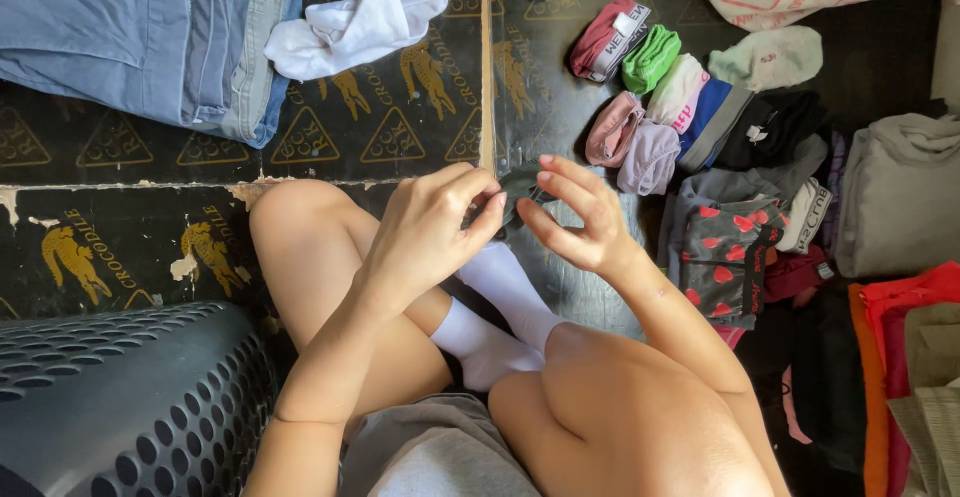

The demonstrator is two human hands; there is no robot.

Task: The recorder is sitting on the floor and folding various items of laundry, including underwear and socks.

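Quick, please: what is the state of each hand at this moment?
Left hand: closed, pinching a small dark garment.
Right hand: fingers partly open, touching the same dark garment; a firm grip cannot be told.

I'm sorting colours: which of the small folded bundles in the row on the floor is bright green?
The bright green folded cloth bundle, second from the far end, between the dark red bundle and the white-and-pink one. The others nearby are pink, lilac or blue.

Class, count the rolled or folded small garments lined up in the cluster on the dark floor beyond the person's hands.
6, though others may be hidden: maroon roll, green roll, white-pink roll, blue fold, pink roll, lilac roll.
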